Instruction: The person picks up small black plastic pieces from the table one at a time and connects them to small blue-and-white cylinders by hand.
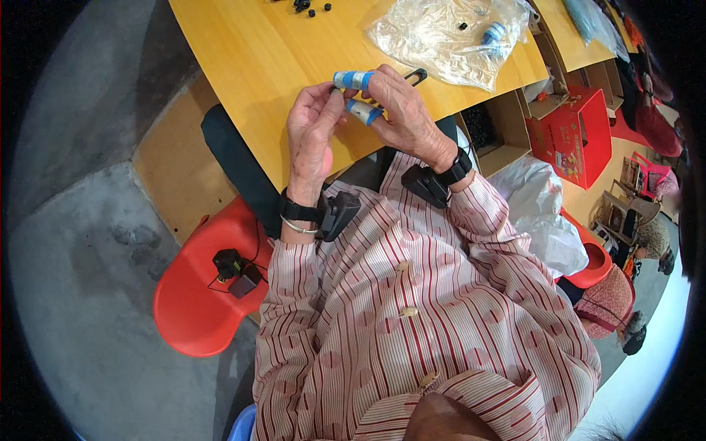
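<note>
Both hands are raised over the near edge of a yellow wooden table (250,66). My right hand (408,121) has two fingers wrapped in blue and white tape (353,79), and a thin black wire loop (417,73) sticks out past its fingertips. The curled fingers of my left hand (310,128) meet the tip of the upper taped finger. Whether anything small sits between the fingertips is hidden. Each wrist carries a black strap with a small black device (338,213).
A crumpled clear plastic bag (441,37) holding small blue and white pieces lies at the table's far right. Several small black parts (309,7) are at the far edge. A red chair (198,294) stands to my left, a red box (581,132) and white bags to my right.
</note>
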`<state>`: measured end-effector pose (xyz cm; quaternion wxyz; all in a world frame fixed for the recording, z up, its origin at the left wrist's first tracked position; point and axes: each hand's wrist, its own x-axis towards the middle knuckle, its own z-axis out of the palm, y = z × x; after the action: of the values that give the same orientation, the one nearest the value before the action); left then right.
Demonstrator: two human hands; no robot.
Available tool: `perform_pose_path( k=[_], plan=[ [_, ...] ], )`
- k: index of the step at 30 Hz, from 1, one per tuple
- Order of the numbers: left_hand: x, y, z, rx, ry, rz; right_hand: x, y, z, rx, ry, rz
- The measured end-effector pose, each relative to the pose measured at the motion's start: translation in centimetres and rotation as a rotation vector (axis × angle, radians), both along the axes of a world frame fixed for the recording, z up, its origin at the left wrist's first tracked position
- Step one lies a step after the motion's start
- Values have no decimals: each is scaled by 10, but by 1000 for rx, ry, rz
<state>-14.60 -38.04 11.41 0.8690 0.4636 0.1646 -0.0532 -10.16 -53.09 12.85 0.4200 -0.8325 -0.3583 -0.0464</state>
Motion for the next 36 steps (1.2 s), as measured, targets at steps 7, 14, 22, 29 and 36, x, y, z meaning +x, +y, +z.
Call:
perform_pose_path(
  k=[7,14,22,29,36],
  plan=[
    [0,6,3,-117,11,-23,-6,2,9,87,87,-29],
    [0,5,3,-207,37,-54,-8,1,7,99,47,-54],
    [-3,3,8,-143,35,-3,-13,0,15,110,146,-67],
    [-6,6,8,218,-173,-95,-7,-12,25,289,357,-137],
    [-5,3,20,299,-203,-100,-3,-8,40,141,183,-54]
  ],
)
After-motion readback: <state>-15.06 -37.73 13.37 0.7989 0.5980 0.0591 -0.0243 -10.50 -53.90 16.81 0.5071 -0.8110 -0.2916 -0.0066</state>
